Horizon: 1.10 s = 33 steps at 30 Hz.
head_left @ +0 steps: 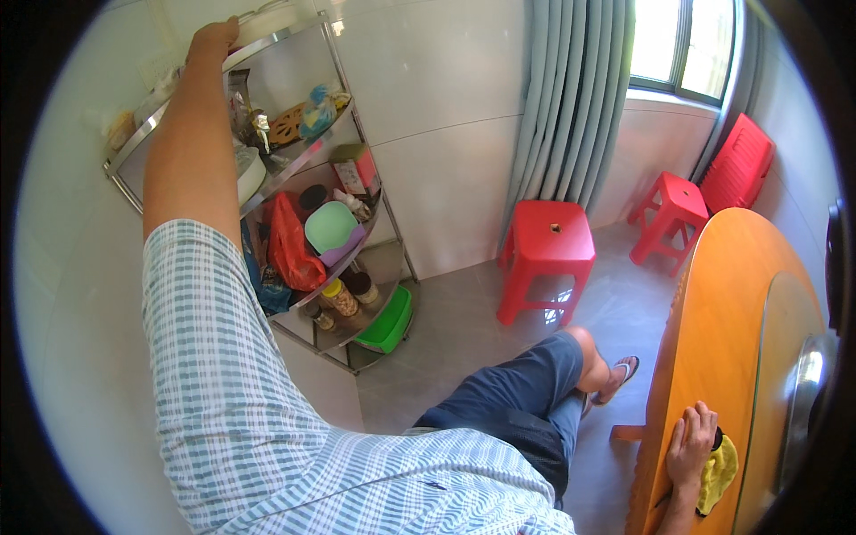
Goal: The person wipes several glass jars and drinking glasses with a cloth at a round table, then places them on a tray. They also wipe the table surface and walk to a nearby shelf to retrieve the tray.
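Note:
My left hand is raised to the top tier of a metal corner shelf, beside a white item at its edge. The fingers are partly hidden there, so I cannot tell whether they grip anything. On the right, my right hand rests with bent fingers on an orange wooden table. Touching or just beside it lies a yellow cloth item with black trim. A black round piece shows next to the fingers, partly covered.
Lower tiers hold a red plastic bag, a mint-green container, jars and a green bin. Red plastic stools stand near the grey curtain. A glass turntable sits on the table.

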{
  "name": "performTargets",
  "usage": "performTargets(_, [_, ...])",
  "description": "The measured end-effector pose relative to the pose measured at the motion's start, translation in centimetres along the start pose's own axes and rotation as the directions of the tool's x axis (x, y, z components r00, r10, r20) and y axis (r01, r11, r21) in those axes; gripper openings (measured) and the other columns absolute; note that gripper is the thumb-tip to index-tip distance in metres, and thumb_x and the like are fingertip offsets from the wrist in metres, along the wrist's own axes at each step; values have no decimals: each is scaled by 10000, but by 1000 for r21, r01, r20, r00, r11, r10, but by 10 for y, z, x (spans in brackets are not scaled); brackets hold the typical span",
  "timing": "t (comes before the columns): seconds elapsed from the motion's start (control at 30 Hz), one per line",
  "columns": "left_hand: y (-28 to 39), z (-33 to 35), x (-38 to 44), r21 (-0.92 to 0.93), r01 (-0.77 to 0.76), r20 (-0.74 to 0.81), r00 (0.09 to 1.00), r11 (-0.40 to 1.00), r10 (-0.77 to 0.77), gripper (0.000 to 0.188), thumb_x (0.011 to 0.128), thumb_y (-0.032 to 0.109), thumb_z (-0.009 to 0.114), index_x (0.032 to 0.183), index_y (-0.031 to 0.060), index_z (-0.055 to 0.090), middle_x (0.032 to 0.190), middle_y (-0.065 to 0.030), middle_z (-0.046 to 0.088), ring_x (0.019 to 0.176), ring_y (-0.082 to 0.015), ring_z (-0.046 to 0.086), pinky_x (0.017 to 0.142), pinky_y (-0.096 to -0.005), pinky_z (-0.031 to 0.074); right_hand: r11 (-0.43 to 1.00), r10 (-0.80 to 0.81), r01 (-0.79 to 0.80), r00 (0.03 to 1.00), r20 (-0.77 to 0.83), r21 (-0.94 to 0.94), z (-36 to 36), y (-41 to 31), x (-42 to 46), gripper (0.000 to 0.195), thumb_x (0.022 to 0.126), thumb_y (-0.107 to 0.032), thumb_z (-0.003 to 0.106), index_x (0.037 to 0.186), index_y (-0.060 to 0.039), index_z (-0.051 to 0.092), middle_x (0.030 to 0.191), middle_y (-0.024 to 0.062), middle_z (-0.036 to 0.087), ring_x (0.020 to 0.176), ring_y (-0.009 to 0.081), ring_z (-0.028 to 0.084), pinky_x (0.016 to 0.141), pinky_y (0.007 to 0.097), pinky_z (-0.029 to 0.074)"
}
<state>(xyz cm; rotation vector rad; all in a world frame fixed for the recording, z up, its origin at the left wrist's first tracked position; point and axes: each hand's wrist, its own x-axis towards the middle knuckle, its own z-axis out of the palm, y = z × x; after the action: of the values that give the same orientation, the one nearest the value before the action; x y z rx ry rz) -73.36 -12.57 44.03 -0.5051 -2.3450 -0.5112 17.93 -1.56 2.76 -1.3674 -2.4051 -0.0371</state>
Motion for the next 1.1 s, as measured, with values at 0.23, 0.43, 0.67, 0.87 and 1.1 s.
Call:
performTargets(0.23, [-10,43,3,39,-138,-9,990,990,139,613,942,506,490,1292,31,657,1320,-223,628,1231,-368,584,1047,-415,438,994,-71,64,993,-89,-86,3,10,-11,234,915,-83,630,1102,57,620,1218,266,595,1113,444,557,1003,501,453])
performTargets(0.43, [8,145,-26,-180,-136,-15,991,974,135,492,949,370,563,1300,32,635,1249,-193,654,1142,-309,619,966,-379,481,966,-10,-44,979,-205,-255,-6,3,-9,378,898,-215,708,1157,50,629,1233,273,584,1099,415,556,955,497,461])
performTargets(0.67, [180,213,-198,-691,-285,-150,956,664,253,396,958,212,647,1309,34,609,1167,-158,684,1038,-240,660,872,-337,532,755,468,-528,849,-244,-389,-13,16,-79,602,914,-377,697,1307,58,561,1082,265,570,1022,400,567,875,494,504])
performTargets(0.87, [334,123,-518,-979,-203,-148,697,-5,701,334,947,115,718,1251,21,615,1007,-109,704,870,-178,678,782,-289,548,854,448,-513,810,-378,-87,26,58,-98,123,889,-64,527,956,6,603,943,235,592,948,412,608,803,495,518])
performTargets(1.1, [412,18,-729,-935,249,-204,208,-254,957,485,985,245,679,1366,-16,535,1165,-194,659,1023,-258,680,847,-336,550,973,214,-232,870,-444,15,23,-5,-35,229,926,-130,593,1078,33,645,1113,271,634,1071,411,613,932,483,509])
